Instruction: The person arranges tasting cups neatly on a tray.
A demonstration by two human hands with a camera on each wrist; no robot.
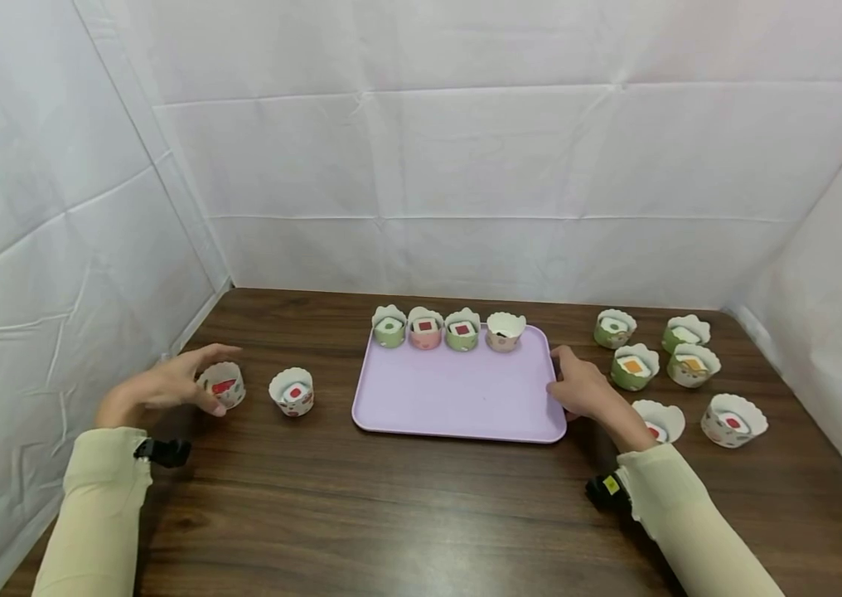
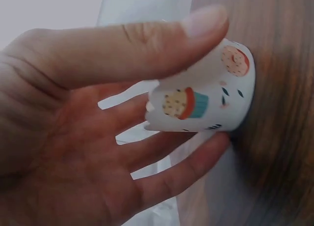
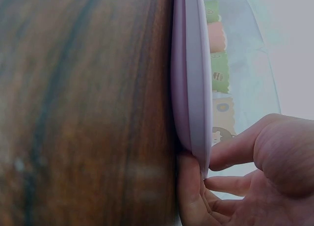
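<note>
On the left, my left hand (image 1: pixel 171 381) spreads its thumb and fingers around a white paper baking cup (image 1: pixel 233 388), which stands on the table with a red piece inside. Cupcake and doughnut prints mark that cup (image 2: pixel 201 100) in the left wrist view; whether the fingers press it is unclear. My right hand (image 1: pixel 583 386) pinches the right edge of a lilac tray (image 1: pixel 458 402), thumb above and a finger under the rim (image 3: pixel 196 88). Along the tray's back edge stand green cups (image 1: pixel 389 336), a pink cup (image 1: pixel 425 337) and a beige cup (image 1: pixel 503 338).
A white cup (image 1: pixel 292 402) stands between the left hand and the tray. To the right are several cups, among them a green cup (image 1: pixel 633 377) with an orange-topped block and a white cup (image 1: pixel 727 431). White cloth (image 1: pixel 466 157) encloses the dark wooden table (image 1: pixel 391 514).
</note>
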